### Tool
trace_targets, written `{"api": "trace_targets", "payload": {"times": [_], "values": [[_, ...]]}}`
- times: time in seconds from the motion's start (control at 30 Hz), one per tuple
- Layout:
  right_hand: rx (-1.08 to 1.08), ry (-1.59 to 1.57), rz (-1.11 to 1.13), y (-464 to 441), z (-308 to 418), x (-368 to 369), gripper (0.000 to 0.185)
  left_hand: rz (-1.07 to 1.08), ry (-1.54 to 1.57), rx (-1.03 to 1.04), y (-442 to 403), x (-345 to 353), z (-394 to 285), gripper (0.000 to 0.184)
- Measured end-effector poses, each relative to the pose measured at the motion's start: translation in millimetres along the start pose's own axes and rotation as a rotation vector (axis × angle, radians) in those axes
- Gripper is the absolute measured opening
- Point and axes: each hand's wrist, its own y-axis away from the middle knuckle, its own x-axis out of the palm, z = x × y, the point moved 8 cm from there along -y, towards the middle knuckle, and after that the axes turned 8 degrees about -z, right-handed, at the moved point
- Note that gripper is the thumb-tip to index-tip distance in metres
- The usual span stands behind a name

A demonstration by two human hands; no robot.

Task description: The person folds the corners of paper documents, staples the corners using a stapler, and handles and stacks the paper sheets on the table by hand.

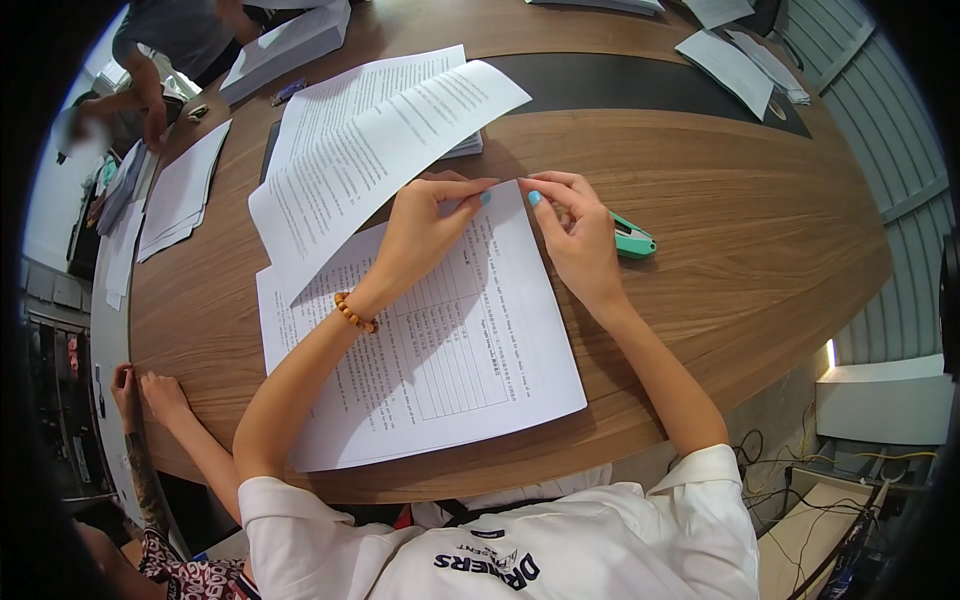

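In front of me lies a stack of printed sheets [500, 340] with a table printed on the top page. My left hand [430, 220], a beaded bracelet [356, 314] at its wrist, pinches the stack's far edge between thumb and fingers. Close beside it, my right hand [572, 225] is pinched at the far right corner of the same stack. A green stapler [633, 238] lies on the table just right of my right hand, partly hidden by it. A curved printed page [370, 150] rises beyond my left hand, over other sheets [400, 75].
More paper piles lie on the wooden table [740, 210], at the left [185, 185], far left back [285, 45] and far right [730, 70]. Another person's hand [165, 397] rests at the left edge. A person [175, 40] stands at the far left. Cables [800, 500] hang lower right.
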Motion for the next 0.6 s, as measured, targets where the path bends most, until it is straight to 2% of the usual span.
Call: {"api": "trace_targets", "payload": {"times": [0.13, 0.33, 0.6], "values": [[-0.028, 0.002, -0.005, 0, 4, 1, 0.019, 0.011, -0.011, 0.035, -2, -1, 0, 0.026], [-0.067, 0.101, 0.011, -1, 8, 2, 0.019, 0.026, -0.025, -0.003, -4, -1, 4, 0.026], [-0.133, 0.060, -0.007, -1, 6, 5, 0.020, 0.056, -0.041, -0.051, -6, 0, 10, 0.027]]}}
